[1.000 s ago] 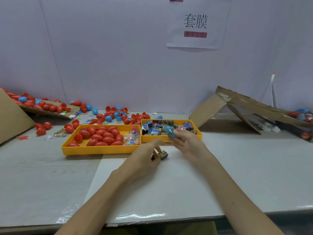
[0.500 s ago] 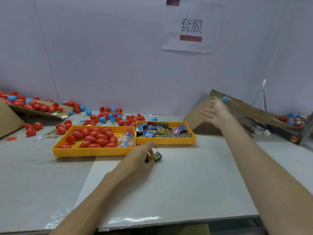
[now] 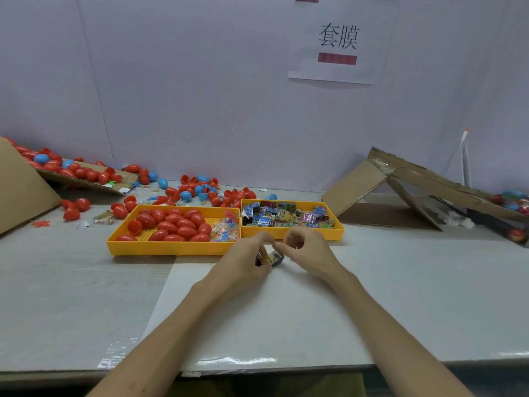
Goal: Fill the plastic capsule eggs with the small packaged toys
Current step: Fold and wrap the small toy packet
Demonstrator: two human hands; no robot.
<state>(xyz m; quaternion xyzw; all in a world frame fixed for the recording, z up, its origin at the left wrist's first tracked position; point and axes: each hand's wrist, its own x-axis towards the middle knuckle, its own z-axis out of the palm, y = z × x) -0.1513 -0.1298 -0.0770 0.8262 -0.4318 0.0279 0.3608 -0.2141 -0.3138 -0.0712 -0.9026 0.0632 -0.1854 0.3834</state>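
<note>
- White sheet (image 3: 257, 325) on the table, both forearms over it.
- Left hand (image 3: 243, 265) curled round a small packaged toy (image 3: 274, 258), just above the sheet.
- Right hand (image 3: 307, 252) at 3 o'clock of the toy, fingers curled narrow, tips on the toy's top edge; can't tell if it grips.
- 11 o'clock of the hands: yellow tray (image 3: 166, 249) with red capsule eggs (image 3: 171, 222).
- 12 o'clock: second yellow tray (image 3: 292, 233), full of toy packs (image 3: 280, 217).
- Behind the trays: loose eggs (image 3: 194, 191), red and blue.
- 2 o'clock, far: cardboard ramp (image 3: 415, 179).
- Wall: paper sign (image 3: 340, 41).
</note>
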